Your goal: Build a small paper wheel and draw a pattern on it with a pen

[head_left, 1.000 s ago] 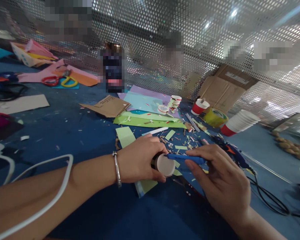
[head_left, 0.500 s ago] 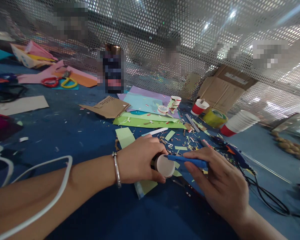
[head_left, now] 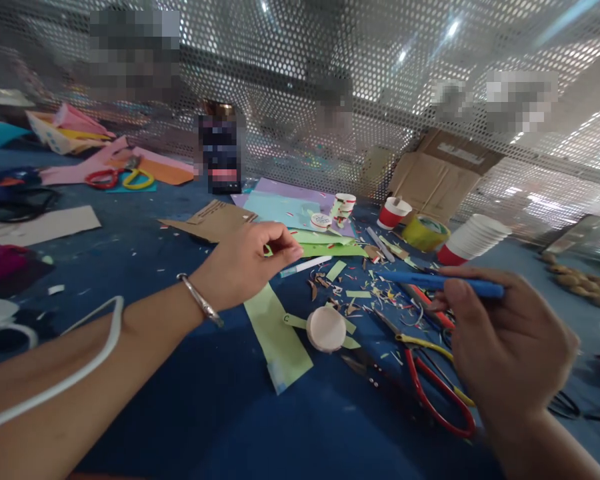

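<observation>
My left hand hovers over the table with thumb and index fingertip pressed together; whatever may be between them is too small to make out. My right hand grips a blue pen, its tip pointing left. Below and between the hands, a small round white-topped piece stands on the blue table, with pale green strips sticking out around it. A light green paper strip lies just left of it. Red-and-yellow scissors rest beside my right hand.
Paper scraps litter the middle. Behind are green and purple sheets, brown cardboard, a red-and-white cup, yellow tape and stacked cups. A phone stands against the mesh.
My left hand has let go of the round piece and moved up and left. My right hand has drawn the pen away to the right, uncovering the scissors.
</observation>
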The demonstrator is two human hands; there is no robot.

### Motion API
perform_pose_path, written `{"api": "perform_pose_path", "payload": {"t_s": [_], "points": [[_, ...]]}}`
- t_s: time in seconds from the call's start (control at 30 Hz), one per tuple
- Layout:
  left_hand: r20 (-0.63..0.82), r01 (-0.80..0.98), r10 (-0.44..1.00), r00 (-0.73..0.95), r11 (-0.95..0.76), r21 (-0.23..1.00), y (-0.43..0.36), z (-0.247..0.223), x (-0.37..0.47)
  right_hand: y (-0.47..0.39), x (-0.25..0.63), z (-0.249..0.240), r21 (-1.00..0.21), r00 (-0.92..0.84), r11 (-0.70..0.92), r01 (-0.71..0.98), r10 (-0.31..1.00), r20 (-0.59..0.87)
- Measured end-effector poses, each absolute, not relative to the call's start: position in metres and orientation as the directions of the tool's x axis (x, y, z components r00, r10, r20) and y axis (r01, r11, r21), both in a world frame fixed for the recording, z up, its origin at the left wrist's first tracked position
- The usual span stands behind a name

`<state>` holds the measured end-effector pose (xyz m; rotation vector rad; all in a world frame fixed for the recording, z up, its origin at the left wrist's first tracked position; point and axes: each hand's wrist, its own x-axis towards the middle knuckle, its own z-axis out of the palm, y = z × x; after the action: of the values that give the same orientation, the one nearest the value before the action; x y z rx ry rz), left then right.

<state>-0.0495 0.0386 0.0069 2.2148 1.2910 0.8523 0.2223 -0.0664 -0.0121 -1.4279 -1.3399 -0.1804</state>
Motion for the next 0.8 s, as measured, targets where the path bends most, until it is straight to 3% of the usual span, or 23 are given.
{"api": "perform_pose_path", "payload": {"t_s": [0.27,0.37,0.5,0.63,0.8], "points": [[0.321,0.587,0.877,0.357,-0.478,0.653,0.04,0.008,-0.05,-0.06,0.223,-0.006,-0.622,0.381,0.284,0.73,0.586,0.715],[0.34,0.634,0.878,0.336,-0.478,0.608,0.045,0.012,-0.059,-0.057,0.226,-0.006,-0.632,0.382,0.3,0.714,0.59,0.712],[0.027,0.707,0.797,0.603,-0.55,0.445,0.055,0.011,-0.078,-0.052,0.229,-0.008,-0.68,0.416,0.292,0.672,0.611,0.673],[-0.053,0.714,0.728,0.684,-0.652,0.255,0.056,0.002,-0.086,-0.05,0.23,-0.009,-0.681,0.421,0.295,0.67,0.605,0.676],[-0.112,0.664,0.667,0.736,-0.68,0.311,0.053,-0.001,-0.083,-0.051,0.231,-0.009,-0.652,0.397,0.296,0.698,0.598,0.696]]}}
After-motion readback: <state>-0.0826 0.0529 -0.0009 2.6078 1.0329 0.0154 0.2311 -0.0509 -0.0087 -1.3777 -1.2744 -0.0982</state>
